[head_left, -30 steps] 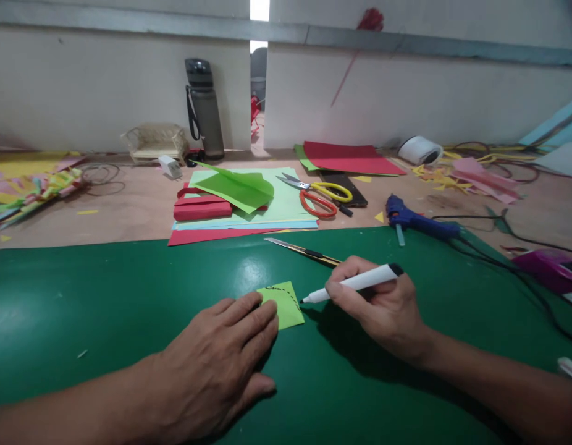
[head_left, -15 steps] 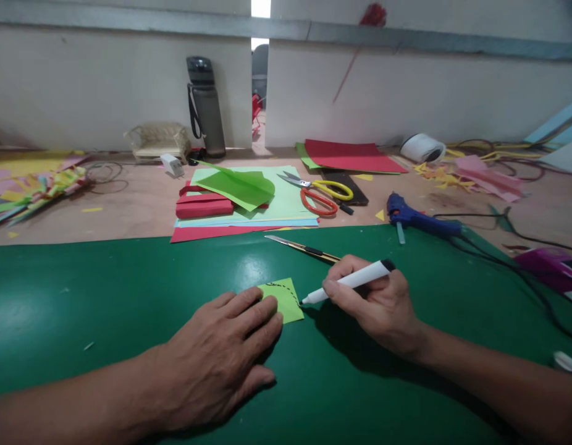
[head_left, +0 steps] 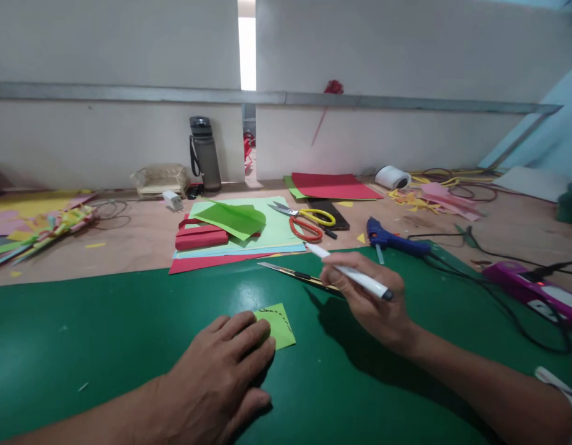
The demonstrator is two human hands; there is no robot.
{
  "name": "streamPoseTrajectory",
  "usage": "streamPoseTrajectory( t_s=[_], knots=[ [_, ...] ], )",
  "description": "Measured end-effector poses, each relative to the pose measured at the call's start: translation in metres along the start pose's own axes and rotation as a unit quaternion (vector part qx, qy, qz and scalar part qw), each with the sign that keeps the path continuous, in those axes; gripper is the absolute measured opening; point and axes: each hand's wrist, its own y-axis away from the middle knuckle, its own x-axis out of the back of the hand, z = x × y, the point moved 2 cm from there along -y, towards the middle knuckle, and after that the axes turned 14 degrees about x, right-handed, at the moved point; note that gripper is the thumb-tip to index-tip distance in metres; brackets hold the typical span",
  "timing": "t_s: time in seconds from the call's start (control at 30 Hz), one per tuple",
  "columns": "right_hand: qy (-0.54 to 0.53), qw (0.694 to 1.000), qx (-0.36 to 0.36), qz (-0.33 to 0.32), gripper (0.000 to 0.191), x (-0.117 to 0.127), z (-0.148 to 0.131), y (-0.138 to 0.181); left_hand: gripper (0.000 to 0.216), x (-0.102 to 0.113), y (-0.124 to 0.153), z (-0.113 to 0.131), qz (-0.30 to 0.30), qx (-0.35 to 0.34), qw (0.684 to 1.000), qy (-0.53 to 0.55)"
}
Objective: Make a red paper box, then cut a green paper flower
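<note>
My left hand [head_left: 230, 364] lies flat on the green mat, its fingertips pressing down the left part of a small light-green paper piece [head_left: 282, 334]. A curved dashed black line runs near the paper's top and right edges. In my right hand [head_left: 372, 290] is a white marker [head_left: 360, 279], held raised off the paper with its tip pointing up and left. Beneath and behind that hand lies a box cutter [head_left: 290, 272] with its blade out; the hand hides its rear end.
Scissors [head_left: 309, 224] rest beside coloured paper sheets [head_left: 281, 213] and a red folded piece [head_left: 202, 237]. To the right are a blue glue gun [head_left: 392, 240], its cord and a purple power strip [head_left: 527, 290]. A dark bottle [head_left: 206, 157] stands by the wall.
My right hand has lifted the marker away from the paper's right edge, its tip now tilted upward. My left hand still presses the paper. The camera view has tipped upward.
</note>
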Motion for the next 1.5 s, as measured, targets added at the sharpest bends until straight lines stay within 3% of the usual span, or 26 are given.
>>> streamPoseTrajectory(
  t_s=[0.1, 0.2, 0.4, 0.57, 0.77, 0.87, 0.93, 1.13, 1.27, 1.5],
  knots=[
    [0.018, 1.000, -0.021, 0.013, 0.016, 0.009, 0.011, -0.008, 0.035, 0.000, -0.001, 0.002, 0.023, -0.012, 1.000, -0.005],
    [0.018, 0.999, -0.028, -0.016, 0.029, 0.016, 0.021, -0.014, 0.032, -0.005, -0.004, 0.002, 0.057, -0.028, 0.998, -0.020],
    [0.131, 0.988, -0.059, -0.064, 0.031, 0.024, 0.042, -0.019, 0.038, -0.030, -0.007, -0.010, 0.222, -0.077, 0.972, -0.016],
    [0.369, 0.912, -0.073, -0.165, 0.036, 0.029, 0.056, -0.024, 0.038, -0.042, -0.007, -0.017, 0.280, -0.093, 0.955, -0.022],
    [0.474, 0.841, -0.122, -0.230, 0.059, 0.042, 0.068, -0.026, 0.044, -0.053, -0.009, -0.023, 0.324, -0.100, 0.940, -0.034],
    [0.486, 0.815, -0.136, -0.285, 0.065, 0.039, 0.073, -0.027, 0.043, -0.053, -0.010, -0.022, 0.333, -0.103, 0.937, -0.037],
    [0.492, 0.799, -0.142, -0.316, 0.058, 0.035, 0.076, -0.029, 0.042, -0.047, -0.009, -0.020, 0.334, -0.105, 0.936, -0.033],
    [0.507, 0.755, -0.163, -0.383, 0.021, 0.031, 0.094, -0.042, 0.035, -0.033, -0.006, -0.017, 0.219, -0.081, 0.970, -0.064],
    [0.502, 0.736, -0.166, -0.423, 0.027, 0.034, 0.112, -0.049, 0.039, -0.043, -0.006, -0.025, 0.282, -0.122, 0.949, -0.066],
    [0.488, 0.730, -0.167, -0.448, 0.030, 0.036, 0.126, -0.051, 0.041, -0.048, -0.009, -0.030, 0.293, -0.132, 0.944, -0.071]
  ],
)
